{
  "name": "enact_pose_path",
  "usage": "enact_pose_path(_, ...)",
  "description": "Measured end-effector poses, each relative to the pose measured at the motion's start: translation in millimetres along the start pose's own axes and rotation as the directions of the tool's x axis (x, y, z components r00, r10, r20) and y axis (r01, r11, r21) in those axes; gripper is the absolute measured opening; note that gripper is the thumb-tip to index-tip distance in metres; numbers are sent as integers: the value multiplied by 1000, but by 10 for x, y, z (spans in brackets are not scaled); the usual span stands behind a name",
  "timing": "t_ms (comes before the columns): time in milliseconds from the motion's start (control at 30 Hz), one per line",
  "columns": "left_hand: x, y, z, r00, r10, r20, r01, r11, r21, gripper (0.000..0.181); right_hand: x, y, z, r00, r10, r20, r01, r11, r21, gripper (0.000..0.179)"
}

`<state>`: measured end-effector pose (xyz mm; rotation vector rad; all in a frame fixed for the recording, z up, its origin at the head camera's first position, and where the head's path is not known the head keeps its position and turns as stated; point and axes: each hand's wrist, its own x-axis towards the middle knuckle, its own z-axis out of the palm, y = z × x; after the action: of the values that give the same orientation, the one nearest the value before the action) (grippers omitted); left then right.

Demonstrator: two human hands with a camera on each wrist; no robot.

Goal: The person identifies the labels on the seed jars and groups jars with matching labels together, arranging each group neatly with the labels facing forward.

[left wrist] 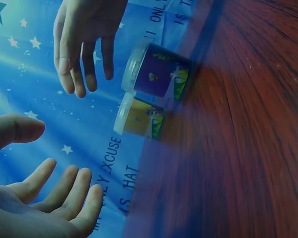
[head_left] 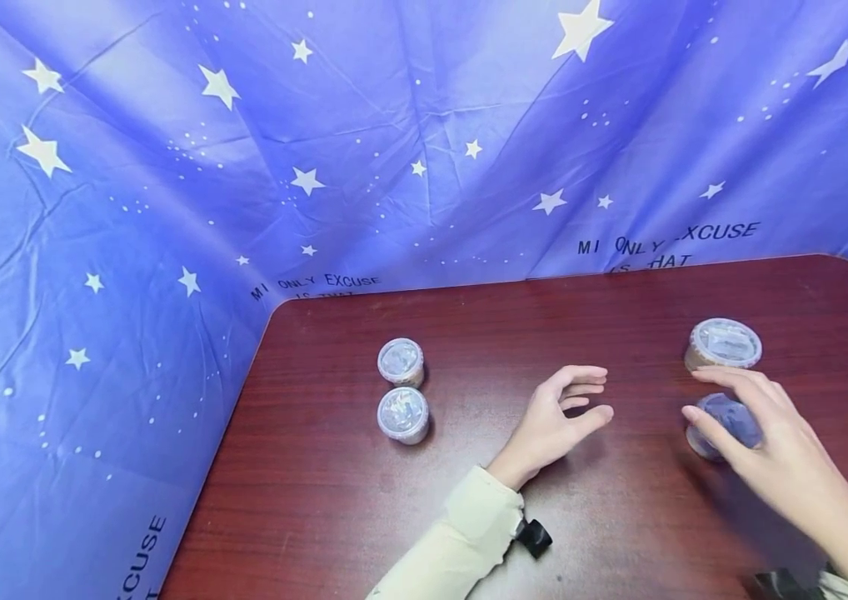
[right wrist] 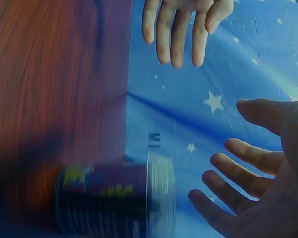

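My right hand (head_left: 784, 433) hovers over the nearer tub (head_left: 731, 417) on the right, thumb and fingers spread. In the right wrist view, that lidded tub (right wrist: 109, 198) stands with a gap between it and the fingers. Just behind it is a wider lidded tub (head_left: 724, 343). Above mid-table, my left hand (head_left: 555, 421) holds nothing, its fingers loosely bent towards the right. The left wrist view shows one tub with a purple label (left wrist: 161, 69) and another with a yellow label (left wrist: 141, 116), both beyond the hands.
Two smaller clear-lidded tubs, one farther (head_left: 401, 361) and one nearer (head_left: 403, 415), stand close together on the left of the dark red wooden table (head_left: 304, 500). A blue star-patterned cloth (head_left: 364, 125) hangs along the table's back and left edges.
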<state>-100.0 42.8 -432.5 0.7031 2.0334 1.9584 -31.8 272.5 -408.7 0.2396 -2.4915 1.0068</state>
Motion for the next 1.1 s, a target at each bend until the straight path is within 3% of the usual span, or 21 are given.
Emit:
enact_pose_path(467, 166, -26, 224, 999, -43, 31, 43, 999, 1, 42, -85, 344, -178, 993, 121, 7, -120, 992, -48, 47)
enact_pose_path(733, 219, -66, 373, 994, -80, 70, 80, 997, 10, 44, -126, 520, -220, 977, 192, 94, -192, 981, -9, 52)
enact_pose_path(967, 258, -117, 555, 979, -191, 72, 195, 979, -58, 45, -171, 683, -209, 967, 185, 175, -190, 982, 16, 56)
enact_pose_path(1100, 263, -138, 649, 975, -209, 81, 214, 975, -53, 45, -199, 728, -198, 965, 181, 188, -186, 983, 6, 56)
